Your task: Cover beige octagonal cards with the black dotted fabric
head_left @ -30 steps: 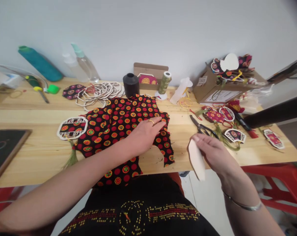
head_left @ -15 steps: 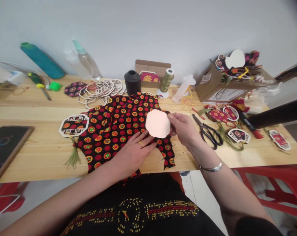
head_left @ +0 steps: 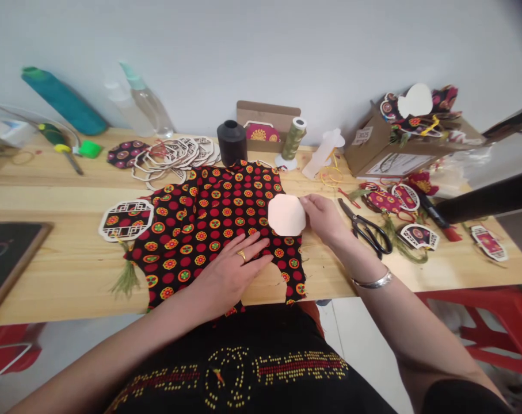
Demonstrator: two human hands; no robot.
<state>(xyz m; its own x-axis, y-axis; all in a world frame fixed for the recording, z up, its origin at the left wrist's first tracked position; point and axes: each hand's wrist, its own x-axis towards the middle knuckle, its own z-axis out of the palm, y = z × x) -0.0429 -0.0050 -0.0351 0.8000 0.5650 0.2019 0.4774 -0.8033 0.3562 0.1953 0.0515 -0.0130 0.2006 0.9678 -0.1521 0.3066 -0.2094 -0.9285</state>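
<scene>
A black fabric (head_left: pixel 213 224) with red dots and flower rounds lies spread on the wooden table, its edges cut unevenly. My left hand (head_left: pixel 232 267) rests flat on its lower part with fingers stretched out. Between thumb and fingers my right hand (head_left: pixel 323 218) pinches the right edge of a pale card piece (head_left: pixel 286 215) with notched corners, which lies over the fabric's right side. Right of that hand are black-handled scissors (head_left: pixel 366 230), blades pointing away. At the fabric's left sits a white lattice-framed ornament (head_left: pixel 126 219) with a green tassel (head_left: pixel 126 279).
Behind the fabric stand stacked lattice frames (head_left: pixel 174 158), a black thread cone (head_left: pixel 232 142) and a green thread spool (head_left: pixel 294 140). A cardboard box (head_left: pixel 385 146) is at the back right, near finished ornaments (head_left: pixel 385 198). A phone (head_left: pixel 10 259) lies at left.
My right hand has shifted the card piece to the right, away from my left fingertips. My left hand stays on the fabric. The view has moved slightly.
</scene>
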